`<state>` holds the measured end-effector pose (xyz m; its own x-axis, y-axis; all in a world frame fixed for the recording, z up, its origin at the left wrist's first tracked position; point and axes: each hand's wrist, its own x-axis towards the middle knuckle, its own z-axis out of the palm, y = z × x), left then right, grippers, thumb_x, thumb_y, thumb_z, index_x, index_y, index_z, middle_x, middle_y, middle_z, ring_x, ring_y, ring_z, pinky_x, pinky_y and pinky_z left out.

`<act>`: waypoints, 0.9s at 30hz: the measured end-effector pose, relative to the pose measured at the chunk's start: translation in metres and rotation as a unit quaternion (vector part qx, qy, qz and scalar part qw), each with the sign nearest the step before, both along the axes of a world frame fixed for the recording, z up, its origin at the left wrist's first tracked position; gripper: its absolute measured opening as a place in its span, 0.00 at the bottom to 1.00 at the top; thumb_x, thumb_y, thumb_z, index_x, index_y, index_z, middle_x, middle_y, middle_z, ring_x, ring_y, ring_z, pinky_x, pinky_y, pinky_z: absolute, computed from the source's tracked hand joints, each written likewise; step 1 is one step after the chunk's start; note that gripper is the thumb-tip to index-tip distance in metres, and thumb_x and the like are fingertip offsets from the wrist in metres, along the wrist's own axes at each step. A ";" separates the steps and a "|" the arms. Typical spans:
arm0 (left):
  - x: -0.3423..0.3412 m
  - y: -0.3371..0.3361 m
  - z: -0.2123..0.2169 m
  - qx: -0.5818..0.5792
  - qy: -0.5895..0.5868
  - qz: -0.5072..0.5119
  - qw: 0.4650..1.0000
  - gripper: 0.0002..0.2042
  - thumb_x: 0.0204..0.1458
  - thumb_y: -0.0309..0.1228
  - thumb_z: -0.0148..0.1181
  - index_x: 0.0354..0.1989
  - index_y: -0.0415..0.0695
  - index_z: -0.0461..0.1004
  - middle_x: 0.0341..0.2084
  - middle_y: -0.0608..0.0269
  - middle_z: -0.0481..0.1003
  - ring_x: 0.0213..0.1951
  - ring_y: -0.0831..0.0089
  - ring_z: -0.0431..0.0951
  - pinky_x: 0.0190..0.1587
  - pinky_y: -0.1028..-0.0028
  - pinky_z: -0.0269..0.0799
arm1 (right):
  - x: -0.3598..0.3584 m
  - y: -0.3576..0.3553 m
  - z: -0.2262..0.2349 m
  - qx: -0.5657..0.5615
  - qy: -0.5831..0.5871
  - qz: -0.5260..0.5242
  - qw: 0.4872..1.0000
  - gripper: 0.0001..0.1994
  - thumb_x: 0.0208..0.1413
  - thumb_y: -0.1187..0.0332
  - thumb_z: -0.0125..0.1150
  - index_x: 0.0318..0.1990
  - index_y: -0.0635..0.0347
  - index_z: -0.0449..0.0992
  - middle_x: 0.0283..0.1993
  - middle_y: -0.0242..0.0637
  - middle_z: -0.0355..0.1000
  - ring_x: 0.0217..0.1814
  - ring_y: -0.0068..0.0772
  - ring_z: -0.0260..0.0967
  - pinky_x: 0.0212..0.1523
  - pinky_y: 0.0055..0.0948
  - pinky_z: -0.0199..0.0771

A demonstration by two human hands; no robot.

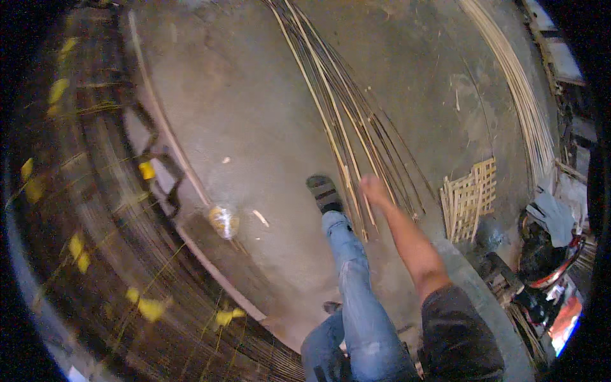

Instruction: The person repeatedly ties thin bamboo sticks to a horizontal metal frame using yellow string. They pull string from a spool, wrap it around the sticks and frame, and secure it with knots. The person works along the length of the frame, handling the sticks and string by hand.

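My right hand (374, 192) hangs at the end of my outstretched right arm, over the near part of a fan of long bamboo strips (331, 105) on the floor. Its fingers look curled in, and nothing shows sticking out of them. The hand seems to be above the strips rather than gripping one. My left hand is out of the picture. Beside the strips' near ends is my sandalled foot (324, 191), below a leg in blue jeans.
A woven bamboo lattice piece (469, 198) lies at right, near a motorcycle (547, 254) with a grey cloth. More pale strips (519, 89) run along the far right. At left, dark stacked rods with yellow ties (95, 210) stretch beside a low ledge; a clear bag (224, 221) sits there.
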<state>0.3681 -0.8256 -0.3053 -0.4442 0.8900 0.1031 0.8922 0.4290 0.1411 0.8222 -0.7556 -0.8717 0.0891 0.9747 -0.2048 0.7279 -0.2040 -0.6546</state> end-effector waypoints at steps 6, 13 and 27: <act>0.003 0.090 -0.151 -0.107 -0.091 0.070 0.988 0.16 0.56 0.34 0.54 0.51 0.40 0.68 0.52 0.50 0.69 0.54 0.57 0.69 0.59 0.58 0.62 | 0.032 0.216 -0.106 -0.114 -0.157 -0.022 0.981 0.11 0.52 0.63 0.57 0.32 0.61 0.81 0.28 0.57 0.74 0.33 0.55 0.76 0.35 0.46 0.75; 0.005 0.118 -0.224 -0.166 -0.114 0.072 0.977 0.19 0.56 0.35 0.54 0.54 0.39 0.65 0.54 0.49 0.67 0.55 0.57 0.68 0.60 0.59 0.61 | 0.035 0.263 -0.168 -0.181 -0.339 -0.059 0.921 0.10 0.55 0.66 0.54 0.34 0.58 0.81 0.36 0.49 0.77 0.39 0.52 0.77 0.39 0.46 0.78; 0.027 0.101 -0.195 -0.175 -0.198 0.043 0.963 0.26 0.57 0.39 0.55 0.60 0.38 0.59 0.57 0.47 0.64 0.58 0.56 0.67 0.62 0.60 0.59 | 0.080 0.147 -0.008 -0.135 -0.107 -0.114 0.978 0.16 0.65 0.61 0.42 0.47 0.67 0.69 0.40 0.58 0.71 0.43 0.61 0.68 0.43 0.52 0.66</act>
